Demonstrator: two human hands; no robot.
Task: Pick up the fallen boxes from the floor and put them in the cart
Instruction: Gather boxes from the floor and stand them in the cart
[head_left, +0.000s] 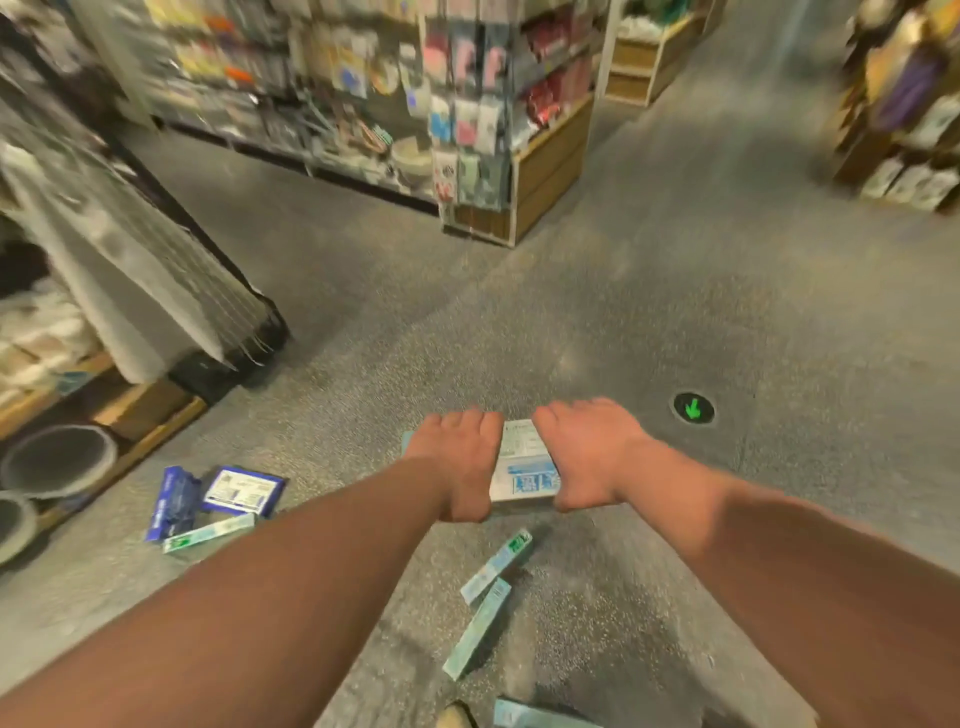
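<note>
While both forearms reach in from 6 o'clock, the L hand (457, 462) and R hand (587, 457) clamp a pale box (522, 467) w/ blue print between them, just below frame centre. L hand grips its 9 o'clock side and R hand its 3 o'clock side, fingers of each curled over the far edge and thumbs at the near edge. The box is held clear of the grey speckled floor (675, 312); one box or a stack, can't tell. Others lie on the floor. A dark blue box (171, 504) and a blue-white box (243, 491) sit side by side approx 8 o'clock of the hands, w/ a slim green box (208, 534) just beside them at their 6 o'clock. Two slim pale boxes (478, 629) lie roughly end to end at 6 o'clock of the held one, and a cut-off box (535, 717) is at the bottom edge. A green arrow marker (693, 409) is on the floor at 3 o'clock of R hand; blurred store shelves (545, 156) at 12 o'clock, grey tubs (57, 460) at 9 o'clock
</note>
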